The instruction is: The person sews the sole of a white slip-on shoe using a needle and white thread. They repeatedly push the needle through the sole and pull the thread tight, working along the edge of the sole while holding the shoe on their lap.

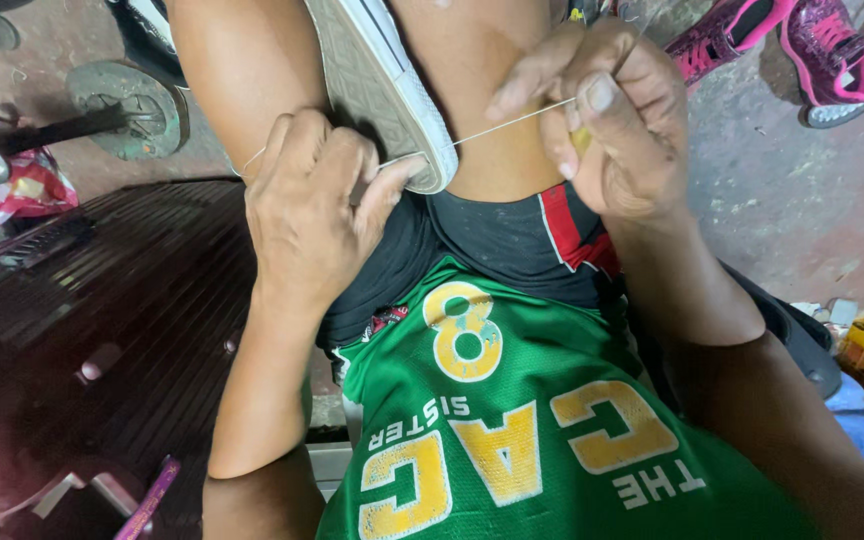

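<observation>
Top centre, left hand (312, 200) and right hand (607, 120) pinch a thin, limp thread (512, 122) taut across the stiff shoe sole (382, 90).

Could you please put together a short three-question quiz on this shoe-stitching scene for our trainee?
1. True or false: the white thread runs taut between both hands.
2. Which hand presses on the toe of the white sneaker: A left, B right?
3. What colour are the sneakers lying on the floor at upper right?

Key: 1 true. 2 A, the left hand; the right hand pinches the thread beside it. 3 Pink.
</observation>
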Tool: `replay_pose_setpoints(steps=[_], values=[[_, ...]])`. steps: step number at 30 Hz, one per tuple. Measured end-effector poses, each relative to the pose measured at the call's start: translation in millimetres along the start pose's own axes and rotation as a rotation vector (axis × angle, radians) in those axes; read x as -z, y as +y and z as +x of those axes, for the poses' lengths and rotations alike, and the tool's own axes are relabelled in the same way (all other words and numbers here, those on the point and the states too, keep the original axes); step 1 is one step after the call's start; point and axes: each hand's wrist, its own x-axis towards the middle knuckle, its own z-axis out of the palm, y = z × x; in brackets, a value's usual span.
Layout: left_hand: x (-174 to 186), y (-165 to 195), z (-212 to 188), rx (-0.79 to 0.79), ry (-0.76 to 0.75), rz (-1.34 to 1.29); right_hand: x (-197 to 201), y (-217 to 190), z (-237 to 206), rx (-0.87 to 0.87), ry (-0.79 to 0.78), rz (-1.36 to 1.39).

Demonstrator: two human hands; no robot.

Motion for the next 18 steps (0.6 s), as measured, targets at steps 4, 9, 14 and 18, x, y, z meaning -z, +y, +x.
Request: replay_pose_setpoints(steps=[4, 9, 14, 18], values=[[-6.7, -13.9, 1.0, 0.015, 0.012, -0.055, -9.5, 9.2, 12.8, 0.01, -0.058, 0.146], [-12.6, -28.4, 0.8, 0.056, 0.06, -0.162, -19.9, 16.0, 20.0, -0.079, -0.073, 0.062], [-9.1, -33.8, 3.9, 0.073, 0.025, -0.222, -20.8, 21.8, 24.8, -0.152, 0.102, 0.153], [-2.7, -35.1, 16.7, -0.004, 0.011, -0.258, -9.1, 23.5, 30.9, -0.047, 0.099, 0.134]])
